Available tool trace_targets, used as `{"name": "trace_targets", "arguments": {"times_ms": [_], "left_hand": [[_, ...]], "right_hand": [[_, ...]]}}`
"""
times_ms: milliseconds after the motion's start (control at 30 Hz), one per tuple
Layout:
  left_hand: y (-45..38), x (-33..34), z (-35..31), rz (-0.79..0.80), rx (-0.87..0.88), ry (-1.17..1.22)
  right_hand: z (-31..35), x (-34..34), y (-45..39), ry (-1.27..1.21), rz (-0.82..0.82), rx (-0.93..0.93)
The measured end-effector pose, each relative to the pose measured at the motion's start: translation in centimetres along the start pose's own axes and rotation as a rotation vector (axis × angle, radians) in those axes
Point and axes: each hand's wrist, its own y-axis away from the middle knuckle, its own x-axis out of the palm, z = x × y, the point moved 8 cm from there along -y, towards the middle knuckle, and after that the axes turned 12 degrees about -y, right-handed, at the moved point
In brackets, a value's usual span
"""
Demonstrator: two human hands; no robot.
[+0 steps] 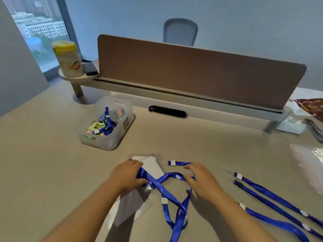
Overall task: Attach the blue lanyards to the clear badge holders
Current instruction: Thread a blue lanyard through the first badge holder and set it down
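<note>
A blue lanyard (167,194) lies looped and crossed on the desk in front of me. My left hand (128,175) grips its strap near the left end, over a clear badge holder (132,205) with a white card inside. A second badge holder with a white card (152,165) lies just beyond that hand. My right hand (201,180) rests on the lanyard's loop, fingers curled over the strap near a short blue end piece (180,163). Several more blue lanyards (272,196) lie stretched out at the right.
A clear plastic bin (122,135) with coloured clips and blue lanyards stands at the middle left. A brown divider panel (192,74) runs across the back on a raised shelf carrying a wipes canister (67,58). Clear plastic bags (307,163) lie at the right edge.
</note>
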Motion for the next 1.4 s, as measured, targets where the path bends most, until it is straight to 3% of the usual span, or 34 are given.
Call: {"name": "trace_targets", "arguments": {"times_ms": [333, 700, 1000, 1233, 1400], "left_hand": [[-8.4, 1.5, 0.2, 0.007, -0.024, -0.017], [-9.7, 2.1, 0.2, 0.027, -0.030, 0.042], [-7.5, -2.2, 0.3, -0.179, -0.007, 0.416], [-6.0, -7.4, 2.1, -0.418, -0.070, 0.691], [-5.6, -9.0, 3.9, -0.453, -0.111, 0.957]], "right_hand": [[-2.1, 2.0, -4.4, -0.041, -0.053, 0.087], [-2.2, 3.0, -6.0, -0.101, -0.099, 0.115], [-0.7, 2.3, -6.0, -0.216, -0.121, 0.071], [0.9, 1.0, -6.1, -0.588, -0.161, 0.139], [3.1, -1.2, -6.3, -0.654, -0.180, 0.082]]}}
